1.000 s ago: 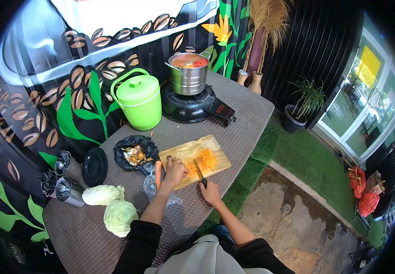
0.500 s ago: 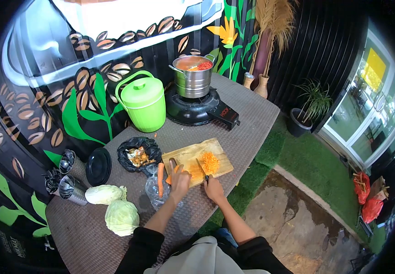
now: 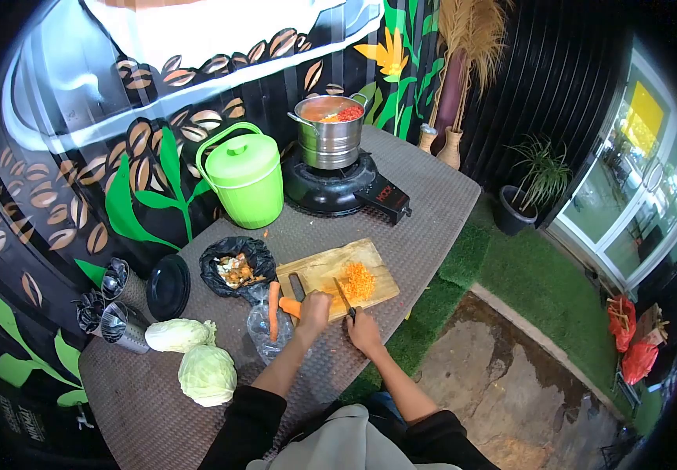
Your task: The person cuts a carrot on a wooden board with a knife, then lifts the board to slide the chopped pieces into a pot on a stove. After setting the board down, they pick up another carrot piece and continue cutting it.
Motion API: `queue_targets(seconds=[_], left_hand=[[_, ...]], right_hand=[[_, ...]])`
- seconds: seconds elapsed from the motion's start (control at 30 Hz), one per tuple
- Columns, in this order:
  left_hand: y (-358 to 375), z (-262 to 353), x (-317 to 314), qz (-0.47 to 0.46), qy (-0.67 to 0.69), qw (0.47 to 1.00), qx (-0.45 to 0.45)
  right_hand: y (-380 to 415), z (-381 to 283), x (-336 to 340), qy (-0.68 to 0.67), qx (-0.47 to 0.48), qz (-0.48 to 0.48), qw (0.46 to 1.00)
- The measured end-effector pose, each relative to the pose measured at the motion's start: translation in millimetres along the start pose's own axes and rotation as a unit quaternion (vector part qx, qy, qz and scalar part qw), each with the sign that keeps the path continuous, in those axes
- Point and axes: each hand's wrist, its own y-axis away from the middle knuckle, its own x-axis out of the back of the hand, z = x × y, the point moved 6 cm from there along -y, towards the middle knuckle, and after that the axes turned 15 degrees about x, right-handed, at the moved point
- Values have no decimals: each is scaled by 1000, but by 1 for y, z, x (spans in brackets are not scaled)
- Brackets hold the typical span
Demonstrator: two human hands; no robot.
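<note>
My right hand (image 3: 364, 330) grips a kitchen knife (image 3: 342, 293) by its dark handle, the blade resting over the wooden cutting board (image 3: 331, 264) beside a heap of finely cut carrot (image 3: 359, 280). On the board's near left part, my left hand (image 3: 315, 310) is closed, its fingers curled down; what they hold is hidden. A thick carrot piece (image 3: 289, 307) lies against that hand's left side. Just above it is a dark-handled tool (image 3: 297, 287), its other end covered. A whole carrot (image 3: 273, 312) lies off the board on a clear plastic bag (image 3: 262, 333).
A black bag of peelings (image 3: 237, 270) sits left of the board. Two cabbages (image 3: 208, 374), black plates (image 3: 168, 284) and cutlery holders (image 3: 124, 325) stand further left. Behind are a green lidded bucket (image 3: 244, 180) and a steel pot (image 3: 329, 141) on a portable stove (image 3: 331, 188).
My left hand has shifted slightly right, closer to the knife, and its fingers have curled in. The dark-handled tool and thick carrot piece now show more. The knife has barely moved.
</note>
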Motion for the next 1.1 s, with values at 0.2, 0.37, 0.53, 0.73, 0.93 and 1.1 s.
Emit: queue_targets(seconds=[0.2,0.37,0.53,0.73,0.93,1.1], left_hand=[[-7,0,3,-31,78,996,-39],[-18,-16,-13,-55,101,991,74],[-22,-21,-19,-86,126,980,131],[-23,-21,-14,-95,154,977,110],[-21,-10,-1,-73,150,983,82],[-23,-18,-9,-87,217,966,112]], right_hand=[[2,-5,10,16,-8,43,999],[1,-12,3,53,7,13,998],[-5,-10,3,67,2,-12,998],[-3,-15,-5,65,-32,-25,997],[-25,-9,-2,68,-20,-36,997],[-15,-18,-2,79,2,-48,996]])
